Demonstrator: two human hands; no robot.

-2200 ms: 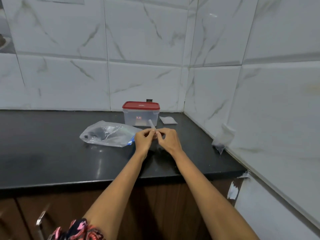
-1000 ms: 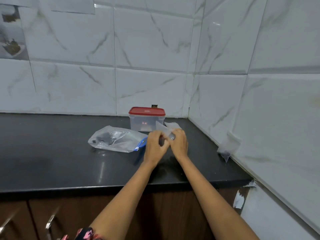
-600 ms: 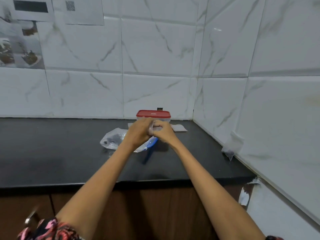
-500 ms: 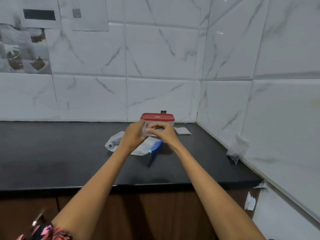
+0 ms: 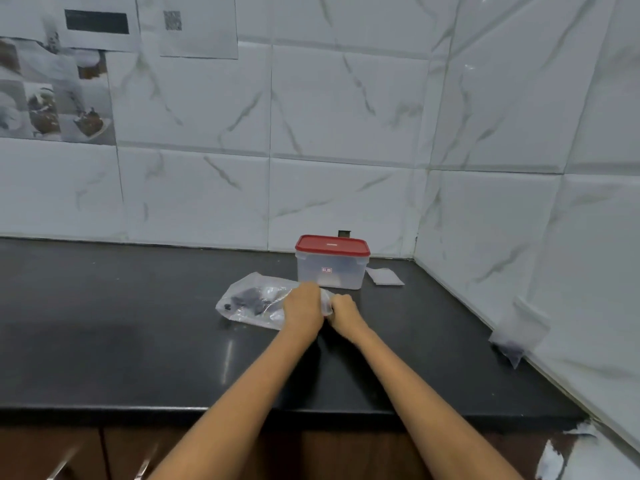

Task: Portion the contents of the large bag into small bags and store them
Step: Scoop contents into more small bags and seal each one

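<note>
The large bag (image 5: pixel 252 303), clear with dark pieces inside, lies on the black desk (image 5: pixel 121 334), stretching left from the fingers. The left hand (image 5: pixel 304 308) and right hand (image 5: pixel 343 311) meet at its right end, fingers curled and gripping the plastic there. Just behind the fingers stands a red-lidded container (image 5: pixel 331 263); flat small bags (image 5: pixel 384 276) lie behind and right of them.

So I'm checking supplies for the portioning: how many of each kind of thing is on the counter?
Large clear bags with dark contents: 1
Small bags: 3, one flat by the tub, one against the right wall, one between both hands
Red-lidded tubs: 1
Total: 5
</note>
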